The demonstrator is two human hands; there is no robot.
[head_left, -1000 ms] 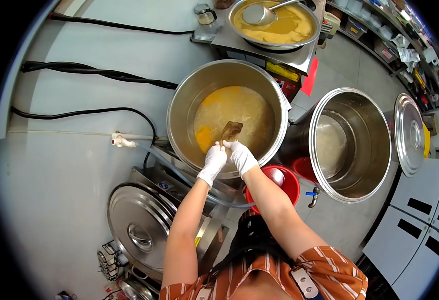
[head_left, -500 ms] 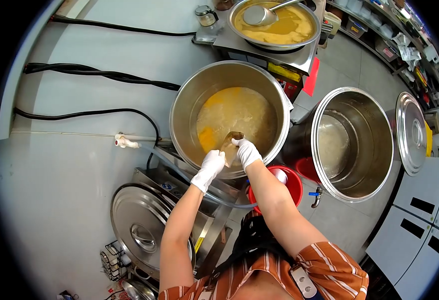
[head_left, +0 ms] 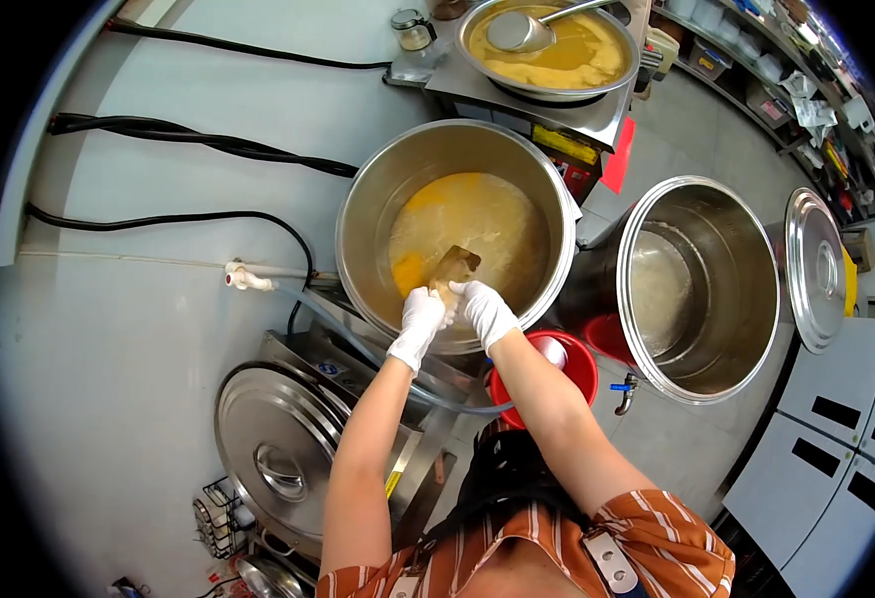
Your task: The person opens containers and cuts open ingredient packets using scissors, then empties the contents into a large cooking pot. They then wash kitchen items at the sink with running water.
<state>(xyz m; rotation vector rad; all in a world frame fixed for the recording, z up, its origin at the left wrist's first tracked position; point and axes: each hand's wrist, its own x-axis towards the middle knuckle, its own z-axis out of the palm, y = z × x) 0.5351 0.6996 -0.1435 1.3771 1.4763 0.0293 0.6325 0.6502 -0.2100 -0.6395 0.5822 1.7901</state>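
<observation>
A large steel pot (head_left: pixel 360 249) stands before me, with cloudy liquid (head_left: pixel 487 221) inside that shows orange-yellow patches at its left. Over the pot's near side, both white-gloved hands grip a translucent plastic bag (head_left: pixel 452 267) with a brownish end pointing away from me. My left hand (head_left: pixel 422 321) is closed on the bag's near left part. Beside it my right hand (head_left: pixel 484 309) pinches the bag's near right part. The bag's contents are hard to make out.
At right stands a tall steel barrel (head_left: pixel 746 299) with a blue-handled tap (head_left: pixel 627 391). A red bucket (head_left: pixel 582 384) sits near my right forearm. Behind the pot is a pan of yellow liquid (head_left: pixel 597 60) with a ladle (head_left: pixel 517 32). Steel lids (head_left: pixel 248 429) lean at left.
My right hand has moved slightly toward me and left, closer to my left hand. The bag has tilted, its far end now higher in view and more spread out.
</observation>
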